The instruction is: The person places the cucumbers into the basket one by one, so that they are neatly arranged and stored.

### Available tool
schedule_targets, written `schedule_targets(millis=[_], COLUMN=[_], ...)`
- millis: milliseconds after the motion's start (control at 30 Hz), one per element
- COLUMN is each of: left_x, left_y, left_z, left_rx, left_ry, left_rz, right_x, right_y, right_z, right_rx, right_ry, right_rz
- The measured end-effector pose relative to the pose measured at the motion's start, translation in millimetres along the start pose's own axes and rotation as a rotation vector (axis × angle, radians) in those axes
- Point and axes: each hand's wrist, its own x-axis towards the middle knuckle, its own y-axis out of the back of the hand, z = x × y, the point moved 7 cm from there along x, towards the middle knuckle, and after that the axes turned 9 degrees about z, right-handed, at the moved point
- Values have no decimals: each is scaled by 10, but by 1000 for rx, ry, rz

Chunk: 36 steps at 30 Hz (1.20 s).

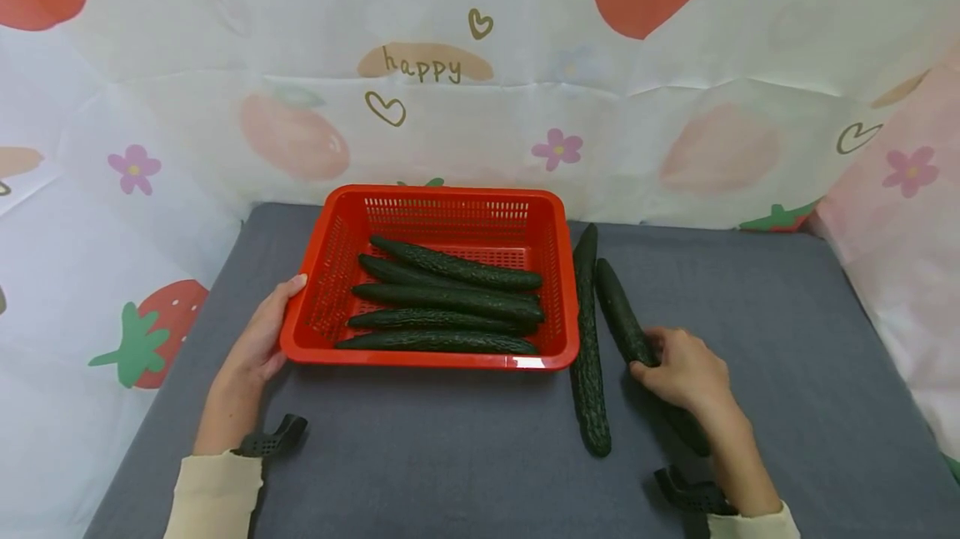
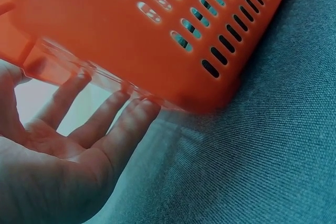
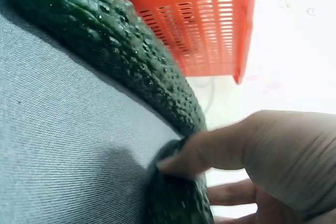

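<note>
A red plastic basket (image 1: 442,358) with slotted walls stands at the back middle in the head view. Several dark green cucumbers (image 1: 450,299) lie side by side in it, pointing left to right. My left hand (image 1: 258,331) holds the basket's left rim; in the left wrist view the fingertips (image 2: 144,107) press up beneath the rim. Right of the basket, one bumpy cucumber (image 1: 590,356) lies lengthwise on the cloth. Beside it, my right hand (image 1: 686,368) grips another cucumber (image 1: 618,301) around its middle, thumb on the near side, the palm hiding part of it.
Grey cloth (image 1: 420,456) covers the table. A pale curtain (image 1: 465,139) printed with strawberries, hearts and flowers hangs behind and at both sides. Black wrist mounts (image 1: 273,437) sit on both forearms, next to cream sleeves (image 1: 216,493).
</note>
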Motion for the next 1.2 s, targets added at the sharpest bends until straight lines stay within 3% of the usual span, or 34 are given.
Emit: schedule_targets(millis=[267, 500, 933, 1200], left_x=[-17, -29, -8, 2], left_y=[5, 12, -5, -10], left_z=[-8, 7, 11, 4], left_rx=[-5, 5, -10, -8], left_ry=[-1, 0, -14, -6], left_rz=[-9, 8, -1, 1], right_x=[-31, -43, -7, 24], right_y=[76, 71, 20, 15], right_z=[61, 26, -7, 105], right_rx=[-23, -30, 5, 132], right_ry=[-50, -2, -11, 25], right_rz=[111, 153, 50, 0])
